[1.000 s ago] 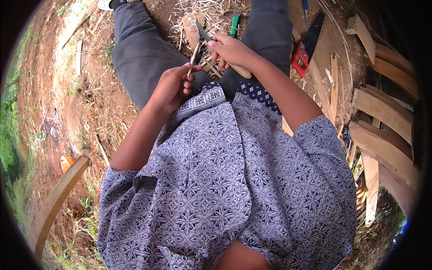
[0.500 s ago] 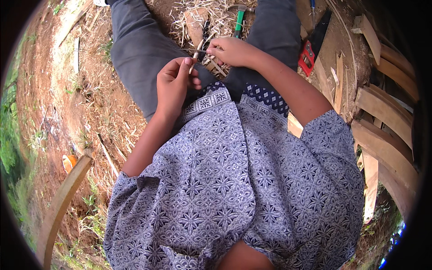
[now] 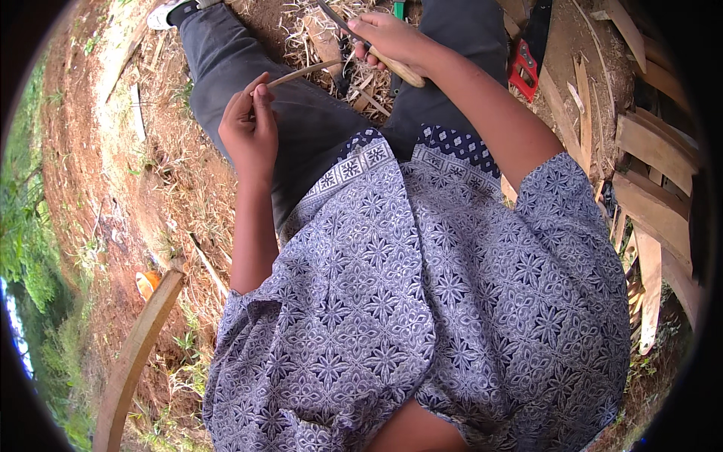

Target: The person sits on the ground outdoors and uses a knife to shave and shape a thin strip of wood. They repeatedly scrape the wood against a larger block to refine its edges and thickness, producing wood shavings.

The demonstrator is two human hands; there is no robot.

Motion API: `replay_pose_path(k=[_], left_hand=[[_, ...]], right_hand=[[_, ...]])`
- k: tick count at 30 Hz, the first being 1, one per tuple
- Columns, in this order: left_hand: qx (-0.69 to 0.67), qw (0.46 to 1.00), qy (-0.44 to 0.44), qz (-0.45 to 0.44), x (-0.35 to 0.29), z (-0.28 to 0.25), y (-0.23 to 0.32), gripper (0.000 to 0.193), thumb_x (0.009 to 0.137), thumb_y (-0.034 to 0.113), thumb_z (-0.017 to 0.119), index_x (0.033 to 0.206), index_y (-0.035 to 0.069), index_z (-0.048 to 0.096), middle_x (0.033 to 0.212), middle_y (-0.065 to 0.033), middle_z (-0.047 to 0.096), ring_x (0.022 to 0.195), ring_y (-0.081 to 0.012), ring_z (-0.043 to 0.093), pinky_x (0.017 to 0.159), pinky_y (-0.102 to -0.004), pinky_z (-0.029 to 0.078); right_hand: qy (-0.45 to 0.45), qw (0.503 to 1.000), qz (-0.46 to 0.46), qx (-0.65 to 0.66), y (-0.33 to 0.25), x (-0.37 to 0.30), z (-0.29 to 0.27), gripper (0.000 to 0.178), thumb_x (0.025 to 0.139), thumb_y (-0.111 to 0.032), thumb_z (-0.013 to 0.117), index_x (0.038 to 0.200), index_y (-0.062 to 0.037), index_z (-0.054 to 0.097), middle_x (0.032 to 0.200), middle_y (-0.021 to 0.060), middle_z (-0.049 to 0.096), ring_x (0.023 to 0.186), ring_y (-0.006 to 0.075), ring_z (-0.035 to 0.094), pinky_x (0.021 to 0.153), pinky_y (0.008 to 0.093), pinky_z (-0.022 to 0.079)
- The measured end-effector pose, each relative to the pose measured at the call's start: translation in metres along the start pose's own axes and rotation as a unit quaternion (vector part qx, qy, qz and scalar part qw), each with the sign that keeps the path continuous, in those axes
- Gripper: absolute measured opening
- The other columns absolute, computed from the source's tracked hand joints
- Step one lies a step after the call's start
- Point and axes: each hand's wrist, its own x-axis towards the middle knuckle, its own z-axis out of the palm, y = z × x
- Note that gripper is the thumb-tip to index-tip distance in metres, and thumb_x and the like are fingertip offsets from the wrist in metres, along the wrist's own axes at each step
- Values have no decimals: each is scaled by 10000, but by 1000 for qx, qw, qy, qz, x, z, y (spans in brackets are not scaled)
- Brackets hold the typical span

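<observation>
Pinching the stick [image 3: 305,72] by one end: left hand [image 3: 252,124], thumb against index finger. Stick was above the left thigh, slightly tilted, free end pointing at the right hand [image 3: 392,38] and near its fingers. Right hand was wrapped round the knife [image 3: 401,70], blade angled up and left, butt of the handle showing below the palm. Blade was clear of the stick.

Beyond the hands, between the legs: shavings [image 3: 299,41] on the ground [image 3: 143,200], with a flat wood offcut [image 3: 322,41] among them. Green handle [image 3: 399,9] was cut off by the top edge. Dark trousers [image 3: 241,56] and patterned shirt [image 3: 354,286] filled the middle.

Right side: red-handled saw [image 3: 525,51] beside the right leg, curved boards [image 3: 655,207] piled farther out. Left side: curved beam [image 3: 139,354], orange object [image 3: 147,284] just beside its upper end, kind unclear.
</observation>
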Motion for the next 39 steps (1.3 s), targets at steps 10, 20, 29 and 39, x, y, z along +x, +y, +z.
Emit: replay_pose_path(k=[10,20,29,39], left_hand=[[9,996,-15,-92,13,-29,-23,351,1068,330,603,1203,46,758,810,19,638,581,-22,516,524,-198,404],[7,992,-1,-122,14,-32,-23,334,1068,298,593,1184,34,764,802,-3,618,557,-23,483,494,-203,367],[-3,995,-7,-103,10,-26,-17,320,1073,261,580,1188,19,756,799,2,610,561,-16,457,507,-199,348],[-74,996,-37,-23,-26,16,12,238,1073,122,558,1142,-6,746,762,20,531,649,-39,457,568,-230,350]], right_hand=[[34,996,6,77,32,-13,-5,374,1095,-355,491,1315,-55,527,907,68,691,666,86,608,578,254,531],[51,994,-25,90,44,-6,7,439,1090,-340,517,1432,-73,450,918,69,690,663,89,611,583,258,531],[111,979,-30,166,41,-14,-7,293,1050,-242,574,1240,-19,586,856,148,690,698,244,681,601,380,547],[-65,987,-37,-143,3,-40,17,299,1078,-288,540,1330,-131,579,838,33,662,651,107,623,596,280,527]])
